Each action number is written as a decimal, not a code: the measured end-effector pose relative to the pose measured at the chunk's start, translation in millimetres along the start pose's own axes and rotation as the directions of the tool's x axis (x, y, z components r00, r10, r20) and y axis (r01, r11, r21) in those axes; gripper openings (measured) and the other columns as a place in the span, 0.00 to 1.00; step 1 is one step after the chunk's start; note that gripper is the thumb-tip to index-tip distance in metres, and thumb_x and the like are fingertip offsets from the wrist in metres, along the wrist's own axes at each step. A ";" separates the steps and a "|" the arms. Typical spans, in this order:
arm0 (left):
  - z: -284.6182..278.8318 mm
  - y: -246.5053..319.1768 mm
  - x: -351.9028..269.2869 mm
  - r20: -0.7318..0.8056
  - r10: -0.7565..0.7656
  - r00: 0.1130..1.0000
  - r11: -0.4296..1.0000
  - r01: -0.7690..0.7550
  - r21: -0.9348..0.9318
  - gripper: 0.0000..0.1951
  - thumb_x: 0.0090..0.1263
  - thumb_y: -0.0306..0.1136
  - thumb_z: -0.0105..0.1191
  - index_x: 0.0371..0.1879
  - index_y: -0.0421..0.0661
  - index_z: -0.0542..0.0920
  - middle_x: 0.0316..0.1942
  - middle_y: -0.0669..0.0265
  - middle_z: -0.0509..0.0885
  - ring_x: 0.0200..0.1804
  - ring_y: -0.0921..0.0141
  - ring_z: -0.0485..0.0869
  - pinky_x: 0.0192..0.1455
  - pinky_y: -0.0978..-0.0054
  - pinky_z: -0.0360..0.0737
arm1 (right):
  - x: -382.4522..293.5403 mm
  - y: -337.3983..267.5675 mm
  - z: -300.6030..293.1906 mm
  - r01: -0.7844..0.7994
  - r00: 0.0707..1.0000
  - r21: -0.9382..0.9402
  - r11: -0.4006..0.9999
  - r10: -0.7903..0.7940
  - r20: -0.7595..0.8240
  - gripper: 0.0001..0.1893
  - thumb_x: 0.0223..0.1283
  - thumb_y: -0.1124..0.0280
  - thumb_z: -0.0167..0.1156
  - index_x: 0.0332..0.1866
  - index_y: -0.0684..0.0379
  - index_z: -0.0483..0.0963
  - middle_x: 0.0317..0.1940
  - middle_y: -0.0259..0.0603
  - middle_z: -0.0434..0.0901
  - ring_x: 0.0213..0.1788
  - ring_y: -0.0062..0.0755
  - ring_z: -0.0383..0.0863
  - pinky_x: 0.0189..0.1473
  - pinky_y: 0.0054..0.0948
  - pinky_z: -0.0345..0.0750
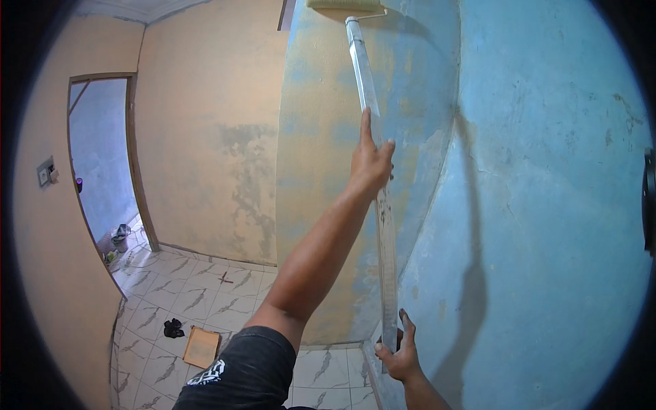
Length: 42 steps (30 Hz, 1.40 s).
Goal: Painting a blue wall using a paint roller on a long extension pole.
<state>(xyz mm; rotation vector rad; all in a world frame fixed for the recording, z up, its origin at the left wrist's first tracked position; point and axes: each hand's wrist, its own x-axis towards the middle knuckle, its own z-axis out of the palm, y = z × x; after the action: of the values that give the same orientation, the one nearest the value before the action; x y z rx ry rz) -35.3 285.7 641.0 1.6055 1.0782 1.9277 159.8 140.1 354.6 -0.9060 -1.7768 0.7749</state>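
Observation:
My left hand (370, 161) grips the middle of a long, flat-sided pole (387, 246), its index finger laid along the pole. Lower down, my right hand (402, 353) holds the pole near its bottom end, with the index finger raised. A paint roller (348, 4) is fixed to the pole's top by a bent wire frame, partly cut off by the picture's upper edge. The roller is at the wall section (328, 128) ahead, where patchy cream paint lies over blue.
To the right stands a blue wall (543, 205) with scuffs. An open doorway (100, 154) is at the left, with a bucket (121, 237) beyond it. On the tiled floor (169, 287) lie a flat cardboard piece (202, 347), a black item (173, 328) and a small red object (225, 278).

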 end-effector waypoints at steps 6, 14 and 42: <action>-16.5 47.1 65.1 -0.007 0.096 0.995 0.992 -0.096 -0.076 0.42 0.72 0.28 0.50 0.79 0.61 0.40 0.50 0.49 0.75 0.29 0.68 0.77 0.26 0.67 0.80 | 50.6 -39.8 -4.7 -0.131 0.972 0.503 0.854 0.009 0.236 0.45 0.64 0.68 0.57 0.78 0.53 0.36 0.35 0.47 0.75 0.29 0.38 0.80 0.34 0.38 0.81; -36.1 104.3 144.0 -0.026 0.200 0.980 0.954 -0.188 0.234 0.42 0.72 0.36 0.51 0.79 0.55 0.39 0.51 0.47 0.82 0.41 0.60 0.86 0.45 0.62 0.84 | 113.9 -127.8 -11.7 -0.081 0.972 0.311 0.947 0.006 0.236 0.39 0.74 0.64 0.49 0.79 0.52 0.33 0.37 0.45 0.75 0.27 0.29 0.77 0.31 0.32 0.79; -104.7 125.6 169.2 0.052 0.312 0.949 0.758 -0.282 0.589 0.43 0.72 0.45 0.48 0.79 0.52 0.36 0.53 0.44 0.82 0.51 0.51 0.84 0.55 0.59 0.82 | 127.8 -161.2 61.3 0.007 0.960 0.510 0.860 -0.149 0.238 0.38 0.71 0.67 0.51 0.77 0.53 0.36 0.47 0.52 0.72 0.33 0.36 0.80 0.35 0.36 0.81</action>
<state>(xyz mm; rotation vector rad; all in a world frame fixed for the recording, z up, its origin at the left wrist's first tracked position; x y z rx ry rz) -157.6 299.8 841.5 2.1823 1.6536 1.9368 30.8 157.5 525.3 -0.3831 -1.6977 1.2850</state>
